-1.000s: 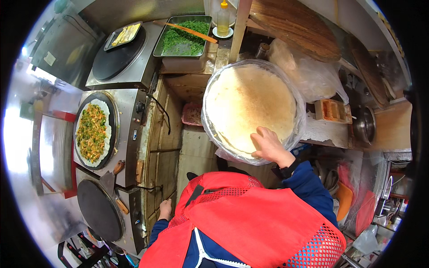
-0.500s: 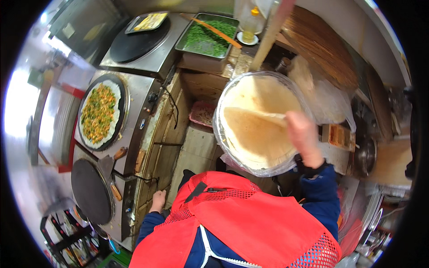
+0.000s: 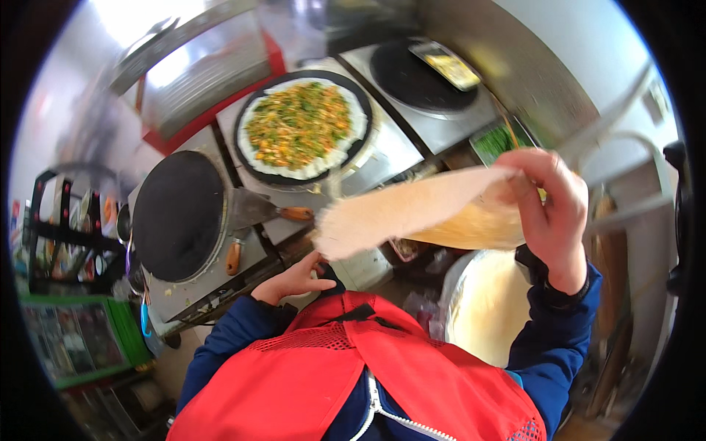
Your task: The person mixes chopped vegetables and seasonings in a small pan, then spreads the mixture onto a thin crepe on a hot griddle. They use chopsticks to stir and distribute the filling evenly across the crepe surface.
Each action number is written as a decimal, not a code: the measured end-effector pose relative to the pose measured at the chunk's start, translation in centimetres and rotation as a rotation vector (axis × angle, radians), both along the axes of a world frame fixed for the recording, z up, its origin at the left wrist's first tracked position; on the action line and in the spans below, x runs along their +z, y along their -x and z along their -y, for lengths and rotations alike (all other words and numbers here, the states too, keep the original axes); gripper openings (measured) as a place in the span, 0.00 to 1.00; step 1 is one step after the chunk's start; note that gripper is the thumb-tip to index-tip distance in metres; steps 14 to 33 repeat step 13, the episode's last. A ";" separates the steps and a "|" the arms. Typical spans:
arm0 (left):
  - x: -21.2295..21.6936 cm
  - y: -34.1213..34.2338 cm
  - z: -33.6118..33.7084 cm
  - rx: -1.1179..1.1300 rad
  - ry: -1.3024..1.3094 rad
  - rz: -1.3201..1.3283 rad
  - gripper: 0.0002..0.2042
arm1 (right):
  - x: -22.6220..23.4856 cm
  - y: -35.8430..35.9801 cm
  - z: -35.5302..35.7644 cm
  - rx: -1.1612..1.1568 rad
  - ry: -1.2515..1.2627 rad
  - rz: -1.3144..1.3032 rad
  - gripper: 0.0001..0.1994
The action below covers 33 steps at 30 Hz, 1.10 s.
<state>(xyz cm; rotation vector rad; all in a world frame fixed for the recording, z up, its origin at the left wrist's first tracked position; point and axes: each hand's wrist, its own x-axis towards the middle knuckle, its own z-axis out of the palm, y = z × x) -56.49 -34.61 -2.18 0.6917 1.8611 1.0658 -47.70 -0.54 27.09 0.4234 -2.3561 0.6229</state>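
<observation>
A large thin pale pancake (image 3: 412, 213) hangs folded over in the air in front of me, browned on its inner side. My right hand (image 3: 550, 213) pinches its right end between thumb and fingers. Just below the pancake's left end is my left hand (image 3: 298, 281), fingers apart and holding nothing. Beyond lies a round black griddle (image 3: 244, 156) with a white flatbread (image 3: 259, 153) on it, covered by a chopped green and orange filling (image 3: 301, 123). At my right, a plastic-lined round container (image 3: 450, 294) holds more pale pancakes (image 3: 489, 316).
A second black griddle (image 3: 180, 217) is at the left. Beside it lie a scraper (image 3: 254, 209) and another wooden handle (image 3: 234, 257). At the back, a tray of yellow food (image 3: 452, 70) rests on a third griddle (image 3: 397, 81). Chopped greens (image 3: 500, 143) fill a metal tray.
My right hand has lifted a pancake out of the container and carried it left. My left hand has risen from the counter edge and opened. The view has turned left, toward the griddles.
</observation>
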 end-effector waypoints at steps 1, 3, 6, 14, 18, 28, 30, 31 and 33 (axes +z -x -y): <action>1.3 1.0 0.1 0.125 -0.169 0.045 0.39 | -0.2 2.5 1.0 -0.033 0.326 0.146 0.05; 3.7 4.2 0.9 0.276 -0.464 0.176 0.50 | -0.9 8.0 2.1 -0.088 0.713 0.289 0.03; 6.7 9.4 3.2 0.622 -0.807 0.154 0.40 | -3.6 16.6 2.3 0.084 1.039 0.355 0.03; 9.0 20.4 6.4 0.910 -0.759 0.163 0.10 | -15.2 29.7 1.2 -0.079 1.075 0.246 0.05; 9.0 20.4 6.4 0.910 -0.759 0.163 0.10 | -15.2 29.7 1.2 -0.079 1.075 0.246 0.05; 9.0 20.4 6.4 0.910 -0.759 0.163 0.10 | -15.2 29.7 1.2 -0.079 1.075 0.246 0.05; 9.0 20.4 6.4 0.910 -0.759 0.163 0.10 | -15.2 29.7 1.2 -0.079 1.075 0.246 0.05; 9.0 20.4 6.4 0.910 -0.759 0.163 0.10 | -15.2 29.7 1.2 -0.079 1.075 0.246 0.05; 9.0 20.4 6.4 0.910 -0.759 0.163 0.10 | -15.2 29.7 1.2 -0.079 1.075 0.246 0.05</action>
